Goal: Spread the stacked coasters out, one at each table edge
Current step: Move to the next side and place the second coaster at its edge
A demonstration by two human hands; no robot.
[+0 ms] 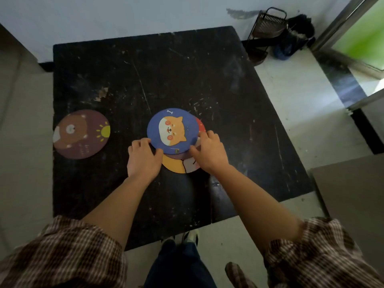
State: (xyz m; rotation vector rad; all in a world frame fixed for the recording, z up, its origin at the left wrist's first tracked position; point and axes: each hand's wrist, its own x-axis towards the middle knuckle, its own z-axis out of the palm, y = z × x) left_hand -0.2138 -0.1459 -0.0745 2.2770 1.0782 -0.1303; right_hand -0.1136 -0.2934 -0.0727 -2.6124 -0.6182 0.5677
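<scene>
A round blue coaster (173, 130) with an orange dog face tops a loose stack in the middle of the black table (187, 69). Under it an orange and pink coaster (178, 166) pokes out toward me, and a red one (201, 125) peeks out on the right. My left hand (143, 157) pinches the blue coaster's near left edge. My right hand (209, 151) grips its near right edge, fingers resting over the lower coasters. A brown bear coaster (81, 134) with a yellow sun lies flat alone at the table's left edge.
A black wire rack (267, 32) and a dark bundle (295, 38) stand on the floor past the table's far right corner. A glass door frame (340, 21) runs along the right. My shoes (190, 236) are at the table's near edge.
</scene>
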